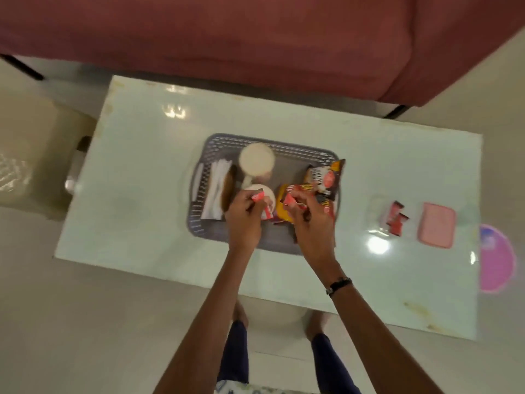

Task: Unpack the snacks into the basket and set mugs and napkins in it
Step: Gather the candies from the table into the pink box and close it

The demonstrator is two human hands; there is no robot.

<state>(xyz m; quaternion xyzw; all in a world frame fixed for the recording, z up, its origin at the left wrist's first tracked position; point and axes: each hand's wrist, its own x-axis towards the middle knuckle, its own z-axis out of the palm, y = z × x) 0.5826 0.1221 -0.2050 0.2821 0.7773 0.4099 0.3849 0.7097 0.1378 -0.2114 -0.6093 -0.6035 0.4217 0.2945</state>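
Left hand: grip pinches a small red sachet over the near mug.
Right hand: grip holds another red packet above the snack packs.
Basket: mid-worktop, holding two mugs, napkins on its left, snacks on its right.
Far mug: upright behind the near one.

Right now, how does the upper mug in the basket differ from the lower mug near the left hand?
The upper mug shows its whole round opening; the lower mug is partly covered by the left hand, which holds a small red packet over it. The upper mug sits nearer the far rim of the basket; the lower mug sits toward the middle. Both are pale, stand upright and lie beside the white napkins.
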